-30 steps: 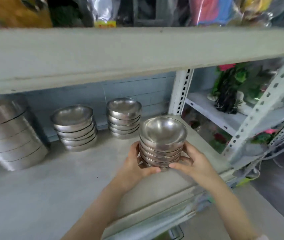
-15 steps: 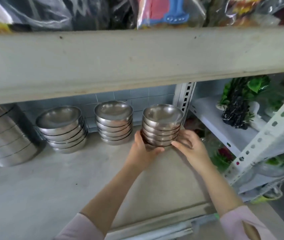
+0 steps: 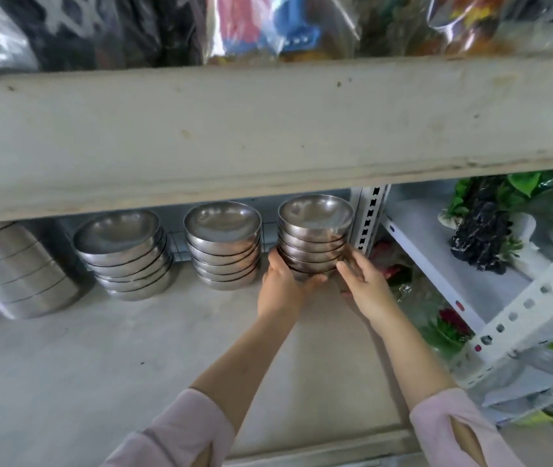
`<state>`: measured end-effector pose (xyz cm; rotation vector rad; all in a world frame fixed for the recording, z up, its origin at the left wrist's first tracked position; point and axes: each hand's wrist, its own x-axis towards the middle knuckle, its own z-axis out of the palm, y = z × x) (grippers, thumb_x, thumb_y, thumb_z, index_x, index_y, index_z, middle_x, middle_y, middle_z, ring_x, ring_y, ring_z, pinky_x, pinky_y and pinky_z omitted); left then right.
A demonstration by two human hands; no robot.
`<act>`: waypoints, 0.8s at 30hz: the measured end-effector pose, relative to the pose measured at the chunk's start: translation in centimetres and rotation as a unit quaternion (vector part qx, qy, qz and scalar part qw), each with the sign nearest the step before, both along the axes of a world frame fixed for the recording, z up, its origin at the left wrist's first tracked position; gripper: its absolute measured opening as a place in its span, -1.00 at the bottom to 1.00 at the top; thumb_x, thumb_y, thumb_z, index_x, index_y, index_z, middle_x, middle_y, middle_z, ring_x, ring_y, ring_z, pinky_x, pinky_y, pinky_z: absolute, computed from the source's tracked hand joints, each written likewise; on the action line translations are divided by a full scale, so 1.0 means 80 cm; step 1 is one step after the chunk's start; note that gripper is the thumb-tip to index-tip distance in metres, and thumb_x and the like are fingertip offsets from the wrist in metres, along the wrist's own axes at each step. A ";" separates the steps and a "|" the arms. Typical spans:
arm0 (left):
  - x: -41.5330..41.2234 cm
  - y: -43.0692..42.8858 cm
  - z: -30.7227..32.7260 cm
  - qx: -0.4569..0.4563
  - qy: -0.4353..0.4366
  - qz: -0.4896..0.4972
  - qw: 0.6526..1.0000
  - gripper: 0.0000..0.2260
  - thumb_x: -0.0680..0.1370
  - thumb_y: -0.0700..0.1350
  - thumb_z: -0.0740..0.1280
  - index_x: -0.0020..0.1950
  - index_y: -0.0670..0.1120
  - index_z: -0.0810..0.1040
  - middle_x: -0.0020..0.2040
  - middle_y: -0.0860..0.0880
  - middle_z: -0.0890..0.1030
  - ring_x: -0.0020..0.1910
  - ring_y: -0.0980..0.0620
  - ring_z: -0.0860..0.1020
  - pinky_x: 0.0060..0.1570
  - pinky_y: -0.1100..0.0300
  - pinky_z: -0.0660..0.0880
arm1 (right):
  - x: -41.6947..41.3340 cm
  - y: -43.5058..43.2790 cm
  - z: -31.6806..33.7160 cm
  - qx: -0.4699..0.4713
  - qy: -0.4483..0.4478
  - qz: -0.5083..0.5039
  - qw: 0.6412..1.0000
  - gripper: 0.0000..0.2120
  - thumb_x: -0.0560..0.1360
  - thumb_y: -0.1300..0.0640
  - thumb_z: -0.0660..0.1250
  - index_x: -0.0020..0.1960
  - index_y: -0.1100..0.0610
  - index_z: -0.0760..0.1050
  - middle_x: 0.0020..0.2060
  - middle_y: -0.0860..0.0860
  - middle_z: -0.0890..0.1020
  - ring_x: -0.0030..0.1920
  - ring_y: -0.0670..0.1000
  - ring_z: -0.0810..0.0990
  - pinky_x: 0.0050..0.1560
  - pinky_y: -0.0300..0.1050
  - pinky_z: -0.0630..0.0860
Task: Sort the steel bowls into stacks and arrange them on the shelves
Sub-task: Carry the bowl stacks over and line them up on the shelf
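A stack of several small steel bowls (image 3: 315, 235) stands at the back right of the grey shelf (image 3: 133, 348). My left hand (image 3: 282, 284) grips its lower left side. My right hand (image 3: 364, 286) is against its lower right side, fingers blurred, still touching the stack. Two more bowl stacks stand in the same row: a middle stack (image 3: 224, 246) and a wider left stack (image 3: 123, 257). The base of the held stack is hidden by my hands, so I cannot tell whether it rests on the shelf.
A tall stack of large steel pans (image 3: 12, 267) is at the far left. The thick edge of the shelf above (image 3: 268, 129) overhangs closely. A perforated white upright (image 3: 367, 220) stands right of the held stack. The neighbouring white rack (image 3: 450, 271) holds artificial plants.
Both hands carried the bowl stack from the shelf's front edge to the back, beside the middle stack. My right hand's fingers now look looser and blurred.
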<state>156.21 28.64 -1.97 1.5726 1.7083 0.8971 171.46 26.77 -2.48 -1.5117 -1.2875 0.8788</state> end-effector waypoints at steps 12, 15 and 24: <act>-0.043 -0.053 0.032 -0.023 0.007 -0.077 0.997 -0.27 0.52 0.03 0.40 0.55 -0.11 0.07 0.48 -0.09 0.32 0.44 -0.06 0.31 0.22 0.24 0.27 | -0.032 -0.026 0.022 -0.029 -0.087 -0.089 0.992 -0.54 0.60 -0.01 0.29 0.45 0.11 0.39 0.38 0.06 0.52 0.37 0.06 0.48 0.35 -0.07 0.36; -0.103 -0.102 0.039 0.038 0.049 -0.128 0.990 -0.48 0.55 0.04 0.35 0.47 -0.03 0.30 0.37 -0.02 0.45 0.35 0.01 0.41 0.14 0.33 0.29 | -0.074 -0.081 0.043 0.012 -0.111 -0.057 0.992 -0.55 0.59 0.03 0.33 0.45 0.07 0.41 0.38 -0.03 0.51 0.35 -0.02 0.48 0.39 -0.03 0.38; -0.401 -0.327 0.041 0.160 0.154 -0.056 0.973 -0.53 0.57 -0.05 0.34 0.47 0.04 0.34 0.46 0.06 0.37 0.41 0.03 0.34 0.36 0.24 0.28 | -0.319 -0.262 0.068 0.203 -0.268 0.063 0.940 -0.50 0.49 0.12 0.44 0.40 0.12 0.46 0.31 0.06 0.56 0.33 0.11 0.48 0.39 -0.05 0.34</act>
